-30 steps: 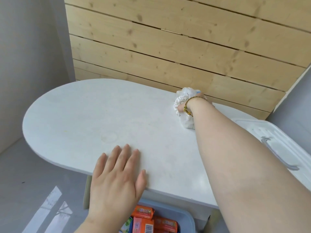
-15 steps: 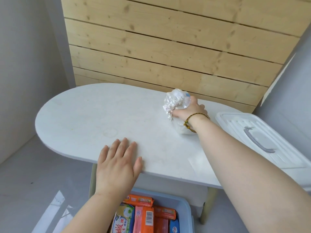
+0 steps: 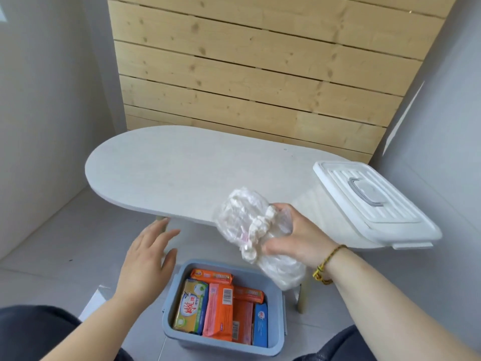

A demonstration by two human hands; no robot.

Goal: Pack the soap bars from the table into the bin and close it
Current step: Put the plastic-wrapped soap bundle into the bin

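Observation:
My right hand (image 3: 299,237) grips a clear plastic bag (image 3: 247,225) of white soap pieces, held in the air off the table's front edge, above the bin. The grey-blue bin (image 3: 171,303) stands open on the floor below, with several wrapped soap bars (image 3: 217,311) packed upright inside. My left hand (image 3: 145,264) hovers with fingers spread, just left of the bin and touching nothing. The bin's white lid (image 3: 374,201), with a grey handle, lies on the right end of the white oval table (image 3: 182,173).
A wooden slat wall (image 3: 255,66) stands behind the table, with grey walls on both sides. The lid overhangs the table's right front edge. A table leg (image 3: 303,298) stands just right of the bin. My knees frame the bottom of the view.
My right hand has lifted the bag off the table and brought it toward me, above the bin. My left hand has left the tabletop and dropped beside the bin.

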